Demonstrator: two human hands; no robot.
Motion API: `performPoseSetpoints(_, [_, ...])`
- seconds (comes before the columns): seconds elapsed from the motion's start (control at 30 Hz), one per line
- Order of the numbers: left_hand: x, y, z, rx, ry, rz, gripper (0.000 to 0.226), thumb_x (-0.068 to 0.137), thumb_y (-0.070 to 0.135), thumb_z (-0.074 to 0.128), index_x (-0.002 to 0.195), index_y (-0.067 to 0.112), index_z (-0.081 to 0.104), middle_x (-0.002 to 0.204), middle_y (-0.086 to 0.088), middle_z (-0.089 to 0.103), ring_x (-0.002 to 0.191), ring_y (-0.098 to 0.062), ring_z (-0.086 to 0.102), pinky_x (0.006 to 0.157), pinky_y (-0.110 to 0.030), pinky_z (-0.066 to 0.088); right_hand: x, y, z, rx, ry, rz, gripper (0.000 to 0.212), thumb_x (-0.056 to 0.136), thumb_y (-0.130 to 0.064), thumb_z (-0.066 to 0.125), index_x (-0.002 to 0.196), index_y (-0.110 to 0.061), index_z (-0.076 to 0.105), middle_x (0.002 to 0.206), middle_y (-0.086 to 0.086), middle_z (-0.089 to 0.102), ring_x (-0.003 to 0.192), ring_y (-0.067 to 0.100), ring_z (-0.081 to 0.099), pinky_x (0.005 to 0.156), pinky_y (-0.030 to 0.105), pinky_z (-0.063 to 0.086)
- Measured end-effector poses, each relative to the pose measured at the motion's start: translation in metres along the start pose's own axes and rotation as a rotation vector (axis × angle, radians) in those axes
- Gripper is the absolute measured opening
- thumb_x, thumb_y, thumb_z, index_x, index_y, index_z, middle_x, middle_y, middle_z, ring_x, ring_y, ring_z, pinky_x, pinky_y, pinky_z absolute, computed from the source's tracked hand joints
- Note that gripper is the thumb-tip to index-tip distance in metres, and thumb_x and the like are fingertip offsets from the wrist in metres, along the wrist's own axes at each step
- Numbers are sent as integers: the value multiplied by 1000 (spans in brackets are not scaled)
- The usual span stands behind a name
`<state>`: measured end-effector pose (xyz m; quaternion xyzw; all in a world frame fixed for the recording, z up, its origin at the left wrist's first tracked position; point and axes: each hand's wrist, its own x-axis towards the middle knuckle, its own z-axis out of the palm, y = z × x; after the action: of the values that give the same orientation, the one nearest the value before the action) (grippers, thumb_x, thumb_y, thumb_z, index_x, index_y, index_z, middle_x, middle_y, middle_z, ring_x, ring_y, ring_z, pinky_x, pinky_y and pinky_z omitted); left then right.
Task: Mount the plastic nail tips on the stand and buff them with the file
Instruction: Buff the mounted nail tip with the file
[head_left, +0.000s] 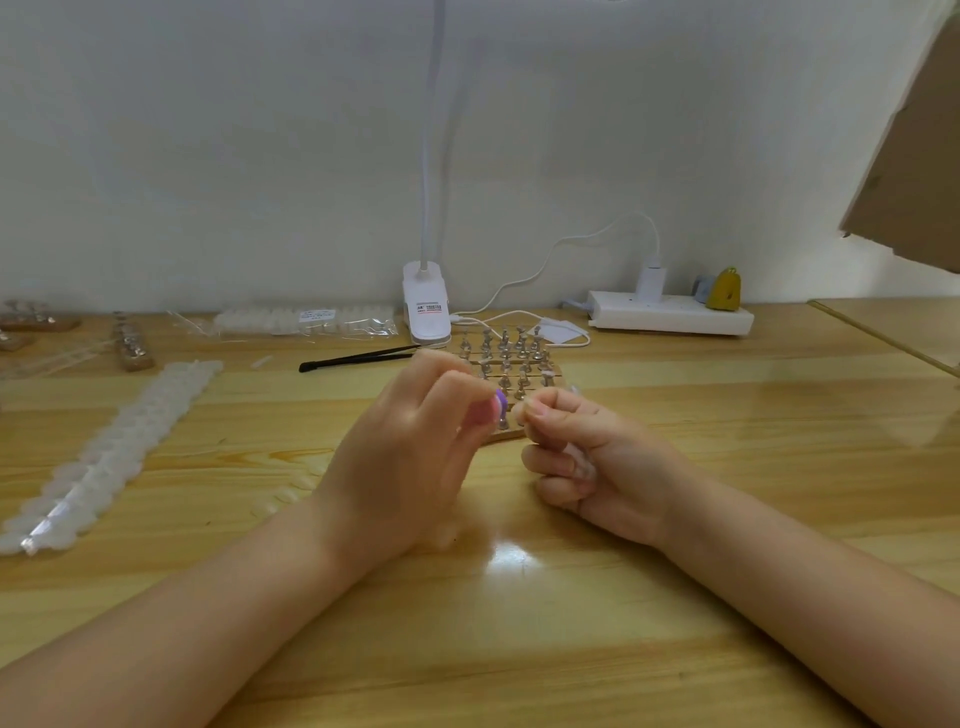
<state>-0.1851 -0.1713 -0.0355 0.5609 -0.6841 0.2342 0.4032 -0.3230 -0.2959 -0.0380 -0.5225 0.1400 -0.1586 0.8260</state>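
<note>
Pale pine tabletop (675, 467) against a white wall carries a wooden stand (511, 374) of upright metal pegs at centre, its near edge hidden behind both hands. Left hand (410, 457) pinches a small purple-and-pink file (500, 402), seen end-on and pointing toward the right hand (587, 452), whose curled fingers pinch a blurred nail tip. Black tweezers (358, 358) lie lengthwise left of the stand, a strip of white nail tips (114, 452) runs diagonally far left, and a clip lamp (427, 306) stands behind.

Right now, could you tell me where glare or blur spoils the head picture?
In the head view, a bright glare patch sits on the table just near of the hands; the left hand and right hand are soft with blur, so what they pinch is unclear; the stand behind them is sharper; table edges bow from the wide lens.
</note>
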Motion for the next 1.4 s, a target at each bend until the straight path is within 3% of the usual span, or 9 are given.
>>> performPoseSetpoints(0.13, [0, 10, 4, -109, 2, 113, 17, 93, 13, 57, 109, 10, 51, 98, -16, 57, 82, -25, 60, 69, -38, 52, -2, -1, 0, -46, -37, -11, 6, 83, -17, 57, 86, -14, 53, 56, -7, 48, 41, 3, 36, 37, 13, 23])
performPoseSetpoints(0.33, [-2, 4, 4, -130, -20, -74, 25, 91, 9, 54, 107, -9, 61, 106, -19, 57, 87, -29, 64, 70, -42, 58, -1, 0, 0, -10, -16, -32, 2, 83, -17, 57, 82, -15, 58, 60, -6, 43, 43, 4, 34, 35, 13, 24])
performPoseSetpoints(0.43, [-2, 7, 6, -189, -18, -61, 24, 93, 9, 54, 110, -7, 58, 109, -14, 55, 92, -20, 61, 77, -35, 57, -1, 0, 1, -25, -20, -36, 2, 83, -18, 57, 82, -16, 57, 60, -7, 43, 43, 4, 35, 35, 13, 24])
performPoseSetpoints(0.57, [-5, 2, 7, -157, -82, -107, 20, 91, 3, 59, 109, -6, 60, 106, -15, 57, 91, -27, 62, 75, -43, 56, -1, -1, 0, -15, -10, -38, 3, 84, -18, 56, 85, -16, 53, 57, -9, 45, 43, 3, 34, 35, 12, 23])
performPoseSetpoints(0.73, [-1, 9, 6, -202, 11, -47, 24, 94, 8, 55, 112, -7, 58, 107, -13, 56, 93, -23, 63, 79, -35, 57, -1, 1, 0, -33, -21, -39, 3, 84, -19, 57, 82, -17, 59, 60, -8, 46, 43, 3, 36, 36, 13, 25])
performPoseSetpoints(0.9, [-5, 3, 7, -110, -73, -117, 21, 91, 5, 57, 109, -5, 61, 105, -14, 59, 91, -26, 62, 76, -43, 55, -2, -1, 0, -21, -23, -46, 4, 84, -18, 56, 86, -15, 57, 58, -9, 47, 44, 3, 35, 36, 13, 24])
performPoseSetpoints(1.07, [0, 9, 7, -180, 31, -76, 25, 94, 9, 54, 114, -5, 58, 108, -11, 56, 95, -18, 60, 83, -29, 54, -2, 1, 2, -37, -23, -52, 4, 83, -19, 58, 81, -17, 61, 59, -8, 46, 43, 3, 35, 36, 13, 23])
performPoseSetpoints(1.23, [-5, 3, 8, -121, -78, -127, 26, 93, 8, 51, 114, -4, 59, 109, -14, 59, 95, -22, 60, 82, -39, 54, -2, -1, 1, -16, -22, -44, 5, 84, -18, 55, 88, -15, 55, 58, -9, 50, 43, 3, 35, 36, 12, 24])
performPoseSetpoints(1.4, [-2, 7, 8, -179, -15, -111, 27, 90, -2, 57, 117, -3, 57, 111, -10, 57, 98, -12, 57, 90, -20, 49, -2, 0, 0, -43, -30, -42, 6, 84, -19, 57, 88, -16, 55, 59, -9, 48, 44, 3, 37, 37, 13, 25])
